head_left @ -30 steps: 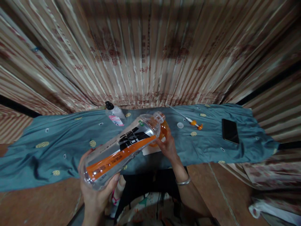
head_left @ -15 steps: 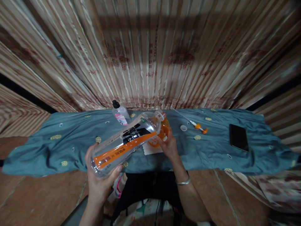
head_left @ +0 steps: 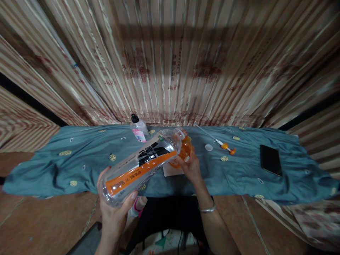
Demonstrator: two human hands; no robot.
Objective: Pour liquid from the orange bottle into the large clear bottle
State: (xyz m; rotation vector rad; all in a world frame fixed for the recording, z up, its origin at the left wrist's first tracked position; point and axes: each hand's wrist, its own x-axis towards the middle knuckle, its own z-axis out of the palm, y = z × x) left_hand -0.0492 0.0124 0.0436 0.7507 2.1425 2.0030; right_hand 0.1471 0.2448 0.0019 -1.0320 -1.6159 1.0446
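Observation:
My left hand point(head_left: 115, 212) is closed around the base of a large clear plastic bottle point(head_left: 143, 164) with an orange, black and grey label. The bottle lies tilted, its open neck up and to the right, at the top of an orange bottle point(head_left: 186, 150). My right hand point(head_left: 190, 164) grips that orange bottle, whose lower part is partly hidden behind the clear bottle and my fingers. Whether liquid runs between the two I cannot tell. A white paper or cloth piece point(head_left: 171, 171) lies under the orange bottle.
An orange pump head with a long tube point(head_left: 224, 145) lies to the right, near a small round clear cap point(head_left: 208, 147). Farther right is a black phone-like slab point(head_left: 270, 160). A black-capped bottle point(head_left: 139, 131) stands back left. A teal patterned cloth point(head_left: 87, 152) covers the table before a striped curtain point(head_left: 159, 63).
The view has shifted slightly, so things on the table appear a little right and lower. Both hands keep their hold, and the clear bottle stays tilted against the orange bottle.

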